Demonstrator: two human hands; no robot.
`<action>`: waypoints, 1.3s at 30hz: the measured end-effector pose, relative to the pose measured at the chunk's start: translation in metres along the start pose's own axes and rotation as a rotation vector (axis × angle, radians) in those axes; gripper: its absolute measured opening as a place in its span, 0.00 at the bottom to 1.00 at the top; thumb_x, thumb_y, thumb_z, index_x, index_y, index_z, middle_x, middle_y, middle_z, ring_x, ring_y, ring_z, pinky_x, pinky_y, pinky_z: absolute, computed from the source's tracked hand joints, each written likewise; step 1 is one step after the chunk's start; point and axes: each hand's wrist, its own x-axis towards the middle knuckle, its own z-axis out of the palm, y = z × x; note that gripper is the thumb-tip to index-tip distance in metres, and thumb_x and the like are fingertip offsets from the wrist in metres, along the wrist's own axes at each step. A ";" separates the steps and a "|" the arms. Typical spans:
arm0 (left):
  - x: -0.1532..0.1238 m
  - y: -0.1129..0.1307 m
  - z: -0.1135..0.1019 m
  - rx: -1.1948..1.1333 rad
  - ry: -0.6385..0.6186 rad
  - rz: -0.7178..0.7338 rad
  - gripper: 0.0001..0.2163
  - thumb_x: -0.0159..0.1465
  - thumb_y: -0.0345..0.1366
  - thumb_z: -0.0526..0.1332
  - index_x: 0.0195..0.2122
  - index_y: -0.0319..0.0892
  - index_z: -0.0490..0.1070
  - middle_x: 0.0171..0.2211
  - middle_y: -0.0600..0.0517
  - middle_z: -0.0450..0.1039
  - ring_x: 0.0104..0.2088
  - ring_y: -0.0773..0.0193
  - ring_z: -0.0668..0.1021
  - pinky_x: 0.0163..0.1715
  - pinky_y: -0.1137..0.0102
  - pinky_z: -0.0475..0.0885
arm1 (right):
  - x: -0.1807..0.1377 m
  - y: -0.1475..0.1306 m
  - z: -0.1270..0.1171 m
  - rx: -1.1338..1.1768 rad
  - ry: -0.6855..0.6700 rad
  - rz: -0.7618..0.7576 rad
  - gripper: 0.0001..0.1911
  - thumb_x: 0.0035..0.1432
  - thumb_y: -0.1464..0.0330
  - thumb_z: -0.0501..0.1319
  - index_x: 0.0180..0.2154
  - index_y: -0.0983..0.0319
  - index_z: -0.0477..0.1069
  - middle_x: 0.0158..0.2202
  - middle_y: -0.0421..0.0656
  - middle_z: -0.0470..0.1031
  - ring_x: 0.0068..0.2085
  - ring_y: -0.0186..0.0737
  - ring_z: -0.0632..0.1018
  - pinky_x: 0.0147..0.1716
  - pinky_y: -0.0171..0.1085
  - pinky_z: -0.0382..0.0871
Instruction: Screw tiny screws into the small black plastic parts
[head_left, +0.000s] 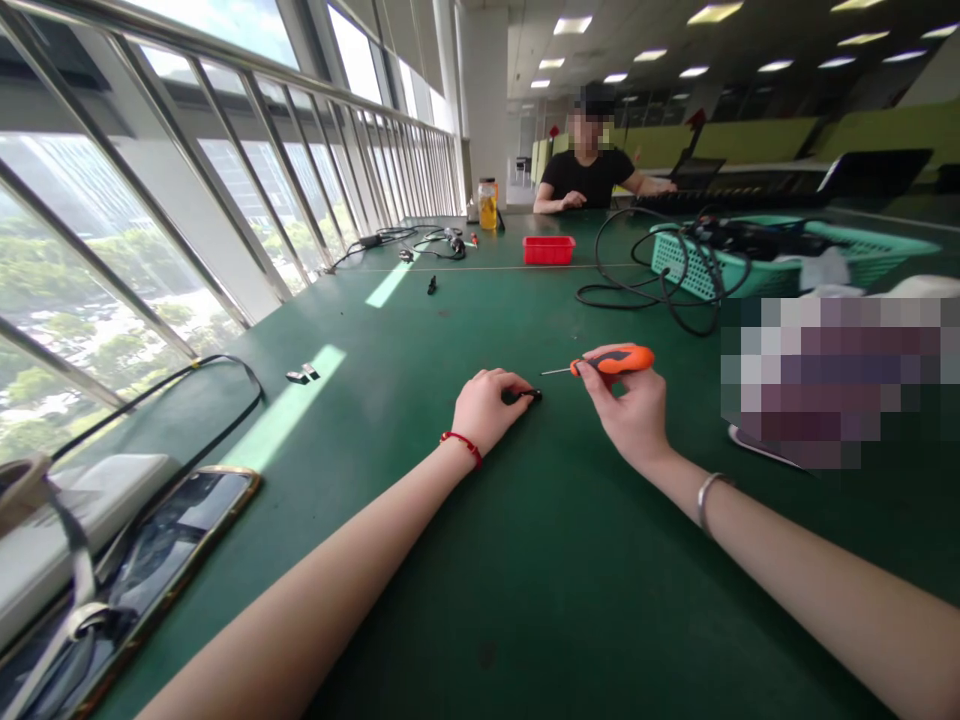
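Note:
My left hand (pixel 487 408) rests on the green table and pinches a small black part (pixel 534 394) between thumb and fingers. What kind of part it is cannot be made out. To the right, my right hand (pixel 634 405) is closed around an orange and black screwdriver (pixel 615 360). The thin metal shaft points left toward the black part, and its tip is a short way from it, apart. Fingers cover some of the handle and much of the small part.
A red tray (pixel 549 250) and a teal basket (pixel 720 270) with black cables lie farther back. Small metal-and-black pieces (pixel 303 374) sit at left, near a phone (pixel 150 570). A black piece (pixel 432 285) lies beyond. Across the table sits a person (pixel 589 175) near a jar (pixel 488 205).

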 end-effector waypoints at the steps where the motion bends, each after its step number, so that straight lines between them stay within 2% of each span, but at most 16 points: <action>1: 0.001 0.000 0.001 0.003 0.000 0.004 0.06 0.58 0.36 0.60 0.33 0.46 0.77 0.34 0.52 0.76 0.38 0.59 0.74 0.42 0.64 0.70 | -0.001 -0.001 0.000 -0.013 0.011 -0.014 0.09 0.57 0.59 0.58 0.33 0.58 0.66 0.32 0.44 0.72 0.28 0.36 0.73 0.30 0.37 0.69; 9: -0.001 0.006 0.001 0.061 -0.007 0.018 0.06 0.58 0.35 0.59 0.32 0.45 0.76 0.34 0.52 0.76 0.39 0.58 0.74 0.40 0.64 0.69 | -0.003 -0.004 0.000 -0.027 -0.021 -0.075 0.10 0.59 0.60 0.54 0.29 0.58 0.61 0.29 0.43 0.67 0.30 0.37 0.72 0.31 0.36 0.67; 15: -0.003 0.009 -0.001 0.092 0.010 0.020 0.06 0.57 0.33 0.59 0.32 0.45 0.76 0.34 0.53 0.76 0.39 0.59 0.73 0.39 0.66 0.69 | -0.001 -0.002 0.002 0.015 0.027 -0.130 0.11 0.58 0.61 0.57 0.27 0.60 0.62 0.28 0.42 0.67 0.33 0.39 0.73 0.33 0.37 0.66; 28: -0.003 0.009 0.000 0.112 0.016 0.029 0.07 0.57 0.33 0.59 0.33 0.45 0.77 0.34 0.53 0.76 0.39 0.59 0.72 0.38 0.67 0.68 | -0.001 -0.001 0.002 0.051 0.022 -0.097 0.09 0.58 0.63 0.58 0.28 0.60 0.63 0.23 0.39 0.64 0.27 0.35 0.70 0.26 0.34 0.64; 35: -0.001 0.007 0.000 0.077 -0.003 0.071 0.06 0.58 0.33 0.61 0.33 0.45 0.78 0.35 0.52 0.76 0.39 0.60 0.72 0.40 0.67 0.68 | -0.001 -0.005 0.004 0.123 0.051 0.012 0.09 0.53 0.66 0.62 0.29 0.60 0.62 0.29 0.39 0.64 0.22 0.28 0.65 0.18 0.31 0.60; 39: 0.000 0.006 0.001 0.069 -0.005 0.072 0.05 0.58 0.34 0.62 0.33 0.44 0.77 0.36 0.52 0.76 0.39 0.59 0.72 0.41 0.66 0.69 | -0.003 -0.006 0.005 0.146 0.052 -0.055 0.11 0.48 0.73 0.61 0.34 0.59 0.61 0.32 0.39 0.63 0.23 0.29 0.66 0.22 0.33 0.64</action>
